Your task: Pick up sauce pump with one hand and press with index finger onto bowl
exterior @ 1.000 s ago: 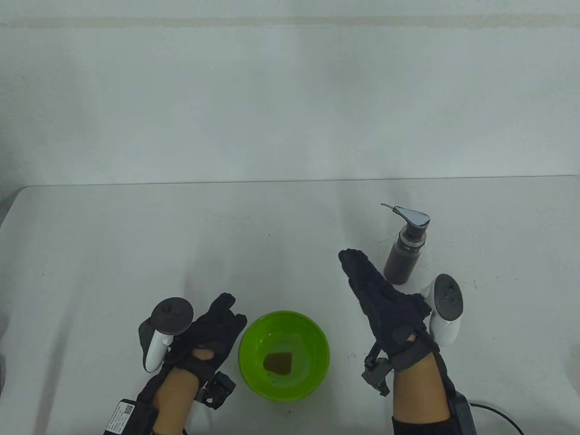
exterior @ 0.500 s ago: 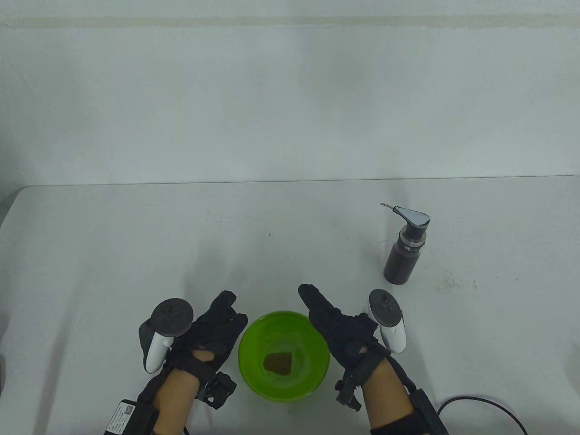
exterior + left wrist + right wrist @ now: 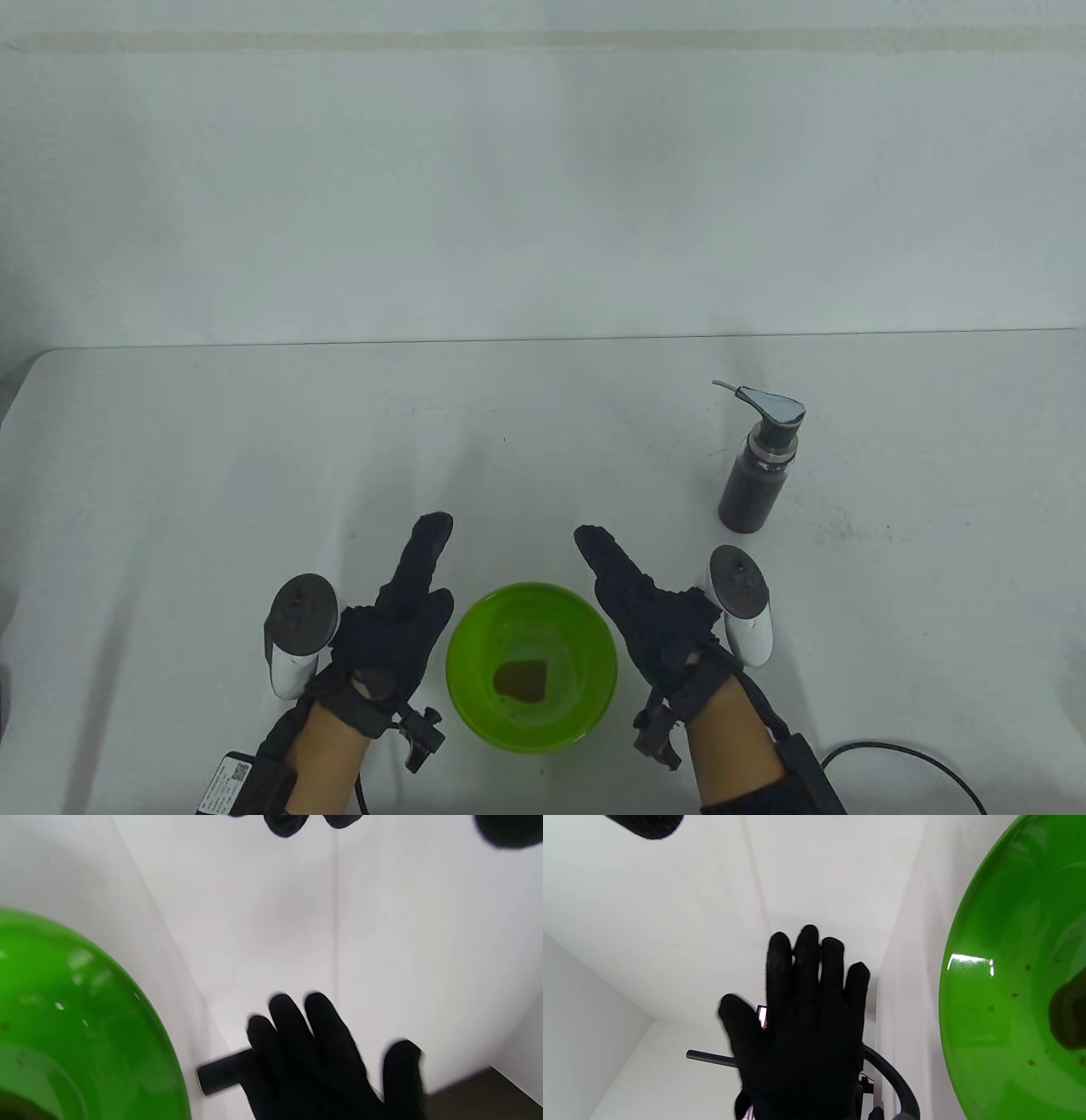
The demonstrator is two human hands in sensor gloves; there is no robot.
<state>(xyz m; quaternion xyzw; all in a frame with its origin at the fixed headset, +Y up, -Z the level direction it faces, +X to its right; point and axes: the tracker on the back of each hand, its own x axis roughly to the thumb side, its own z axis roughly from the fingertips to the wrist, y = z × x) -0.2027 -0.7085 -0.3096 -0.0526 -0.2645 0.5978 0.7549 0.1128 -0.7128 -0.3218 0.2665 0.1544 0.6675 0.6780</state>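
Observation:
The sauce pump bottle, dark with a silver pump head, stands upright at the right of the table, and no hand touches it. The green bowl sits near the front edge with a brown pool of sauce in it. My left hand is open and empty just left of the bowl, fingers pointing away. My right hand is open and empty just right of the bowl, below and left of the bottle. The bowl also shows in the left wrist view and the right wrist view.
The white table runs back to a white wall. A black cable lies at the front right. In the left wrist view the right hand shows across the bowl; in the right wrist view the left hand does.
My right hand has drawn back from beside the pump bottle to the right side of the bowl. My left hand's fingers have stretched out forward.

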